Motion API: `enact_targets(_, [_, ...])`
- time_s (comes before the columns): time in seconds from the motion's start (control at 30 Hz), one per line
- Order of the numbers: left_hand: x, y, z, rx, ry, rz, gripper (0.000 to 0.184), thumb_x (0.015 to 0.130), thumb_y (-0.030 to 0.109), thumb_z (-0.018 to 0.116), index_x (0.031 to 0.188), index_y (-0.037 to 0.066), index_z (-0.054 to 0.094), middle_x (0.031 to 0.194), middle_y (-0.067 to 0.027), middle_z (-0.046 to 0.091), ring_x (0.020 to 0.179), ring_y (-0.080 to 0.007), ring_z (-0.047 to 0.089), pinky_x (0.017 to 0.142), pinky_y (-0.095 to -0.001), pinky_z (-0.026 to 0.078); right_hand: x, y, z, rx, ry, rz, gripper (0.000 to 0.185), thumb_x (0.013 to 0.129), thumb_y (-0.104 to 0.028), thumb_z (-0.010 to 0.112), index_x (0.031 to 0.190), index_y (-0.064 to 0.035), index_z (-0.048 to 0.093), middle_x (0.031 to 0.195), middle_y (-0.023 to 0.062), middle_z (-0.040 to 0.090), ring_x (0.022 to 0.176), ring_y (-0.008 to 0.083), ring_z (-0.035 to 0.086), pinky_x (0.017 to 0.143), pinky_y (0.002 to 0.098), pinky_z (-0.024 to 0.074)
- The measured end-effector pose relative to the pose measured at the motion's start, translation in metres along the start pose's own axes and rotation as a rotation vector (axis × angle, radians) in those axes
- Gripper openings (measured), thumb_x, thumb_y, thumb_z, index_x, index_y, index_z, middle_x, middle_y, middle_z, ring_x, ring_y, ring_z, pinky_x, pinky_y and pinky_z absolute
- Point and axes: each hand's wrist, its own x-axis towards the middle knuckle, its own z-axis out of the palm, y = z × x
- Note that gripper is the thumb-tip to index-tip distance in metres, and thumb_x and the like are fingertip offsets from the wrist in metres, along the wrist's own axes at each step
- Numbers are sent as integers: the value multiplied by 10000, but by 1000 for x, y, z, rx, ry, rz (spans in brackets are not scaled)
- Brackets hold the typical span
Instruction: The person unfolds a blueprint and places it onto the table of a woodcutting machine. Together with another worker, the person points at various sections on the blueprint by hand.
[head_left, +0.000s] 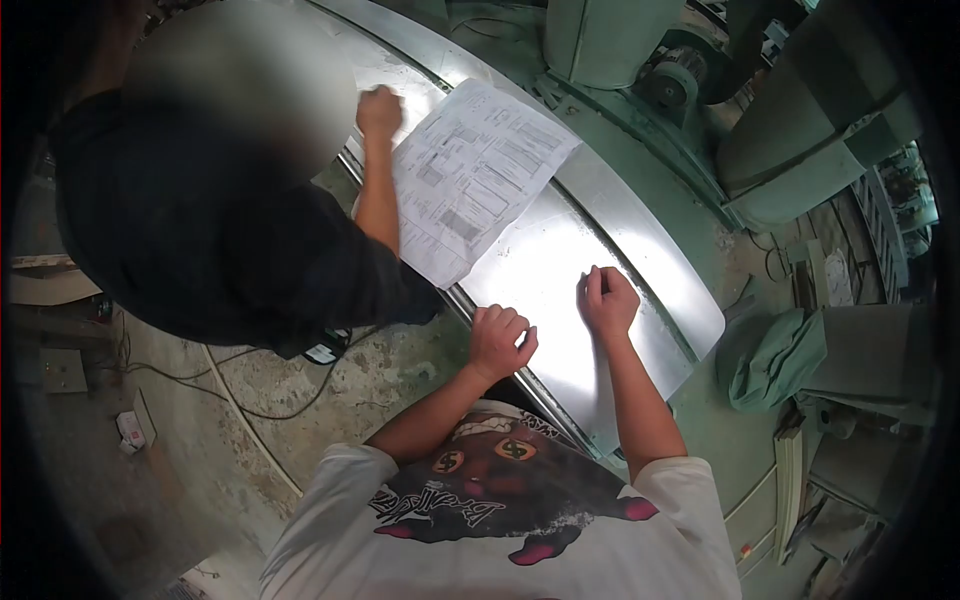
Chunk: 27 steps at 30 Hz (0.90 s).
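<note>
My left hand [502, 343] rests at the near edge of a shiny metal table [535, 260], its fingers curled into a loose fist and nothing visible in it. Over the tabletop to the right, my right hand [611, 302] is closed, thumb and forefinger pinched together. A small dark spot shows at those fingertips, too small to name. Beyond my hands lies a large sheet of paper [480, 170] printed with drawings and tables. Neither hand touches the sheet.
At the left a co-worker in dark clothes [200, 230] leans over the table, a hand [380, 112] beside the sheet. Dark slots cross the metal top. Green machinery [790, 130] and a green bag [772, 360] stand to the right. A cable [265, 415] lies on the floor.
</note>
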Motion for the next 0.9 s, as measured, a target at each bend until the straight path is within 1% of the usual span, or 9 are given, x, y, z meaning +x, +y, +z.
enact_targets(0.3, [-12, -5, -25, -9, -53, 32, 164, 866, 162, 802, 897, 120, 646, 861, -49, 607, 853, -291, 597, 799, -447, 444, -6, 1, -1, -5, -26, -5, 320, 1028, -335, 678, 862, -67, 730, 776, 122, 735, 731, 331, 717, 706, 430, 550])
enact_targets(0.37, [-30, -10, -34, -59, -56, -68, 166, 878, 179, 796, 949, 96, 671, 895, -82, 622, 877, -317, 610, 821, -481, 479, -7, 2, -3, 24, -43, -16, 330, 1034, -346, 667, 872, -68, 733, 790, 125, 742, 750, 338, 724, 717, 441, 552])
enact_targets(0.4, [-43, -13, -43, -36, -105, -59, 226, 890, 183, 797, 1058, 71, 695, 986, -102, 669, 969, -341, 647, 882, -480, 519, -8, 2, -4, 33, -41, -11, 328, 1035, -347, 668, 876, -68, 733, 795, 124, 745, 753, 337, 724, 719, 442, 552])
enact_targets(0.5, [-74, 5, -71, 3, -4, -73, 283, 910, 182, 780, 1157, 70, 700, 1121, -131, 714, 1095, -368, 670, 954, -476, 530, -7, 11, -3, 46, -66, 7, 324, 1036, -350, 674, 889, -66, 726, 811, 121, 749, 769, 332, 726, 726, 438, 551])
enact_targets(0.63, [-209, -9, -115, 45, -362, -846, 471, 949, 366, 740, 1283, 38, 689, 1207, -222, 736, 1152, -441, 692, 991, -523, 549, -13, 16, -8, 130, -69, -44, 314, 1033, -357, 682, 893, -80, 725, 828, 112, 748, 783, 326, 725, 716, 444, 543])
enact_targets(0.7, [-303, -31, -136, 267, -611, -994, 623, 931, 489, 729, 1364, 44, 677, 1284, -234, 734, 1209, -435, 695, 1025, -513, 559, -15, 18, -10, 41, -74, -129, 303, 1027, -355, 684, 886, -90, 725, 829, 110, 745, 784, 334, 719, 716, 453, 544])
enact_targets(0.73, [-342, -35, -149, 295, -751, -1200, 698, 926, 540, 720, 1422, 51, 668, 1388, -247, 702, 1299, -414, 671, 1081, -505, 545, -16, 17, -13, 39, -85, -142, 306, 1022, -361, 685, 879, -93, 722, 829, 112, 746, 787, 348, 717, 716, 468, 544])
enact_targets(0.8, [-430, -15, -179, 362, -690, -1349, 731, 942, 546, 709, 1404, -20, 671, 1421, -287, 675, 1329, -429, 654, 1114, -499, 529, -15, 19, -14, 51, -80, -176, 309, 1019, -362, 686, 875, -90, 721, 828, 117, 745, 790, 357, 716, 714, 476, 542])
enact_targets(0.9, [-512, 26, -198, 399, -878, -1377, 655, 937, 527, 718, 1293, -22, 740, 1293, -291, 740, 1271, -433, 693, 1082, -499, 544, -18, 22, -19, 42, -94, -212, 311, 1011, -357, 686, 866, -84, 718, 828, 129, 744, 796, 373, 715, 711, 491, 538])
